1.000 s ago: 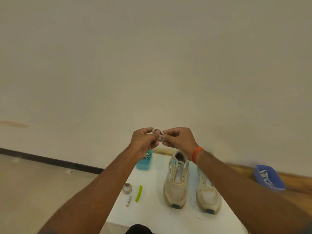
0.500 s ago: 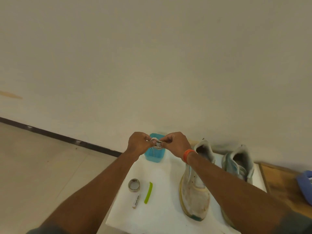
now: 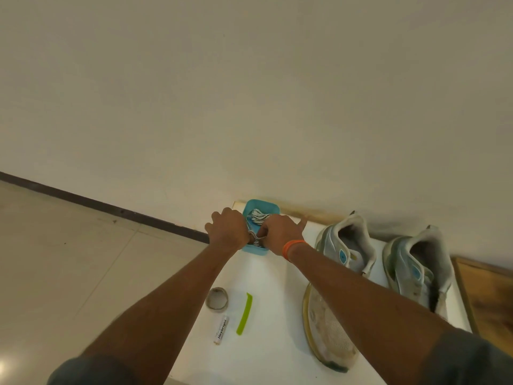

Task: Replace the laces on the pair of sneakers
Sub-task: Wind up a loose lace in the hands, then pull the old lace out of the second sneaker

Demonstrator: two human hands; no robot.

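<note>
Head view: both hands hold a coiled lace over the blue box.
The left hand (image 3: 228, 230) and right hand (image 3: 279, 235) pinch a bundled lace (image 3: 254, 236) between curled fingers above the blue box (image 3: 273, 207), which contains more laces. Two unlaced sneakers (image 3: 331, 323) stand on the white tabletop (image 3: 273, 315), right of the box and well apart from the hands.

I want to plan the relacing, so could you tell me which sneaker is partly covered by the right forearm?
The sneaker nearer the blue tub, left of the pair; the forearm crosses it. The other sneaker lies farther right.
</note>
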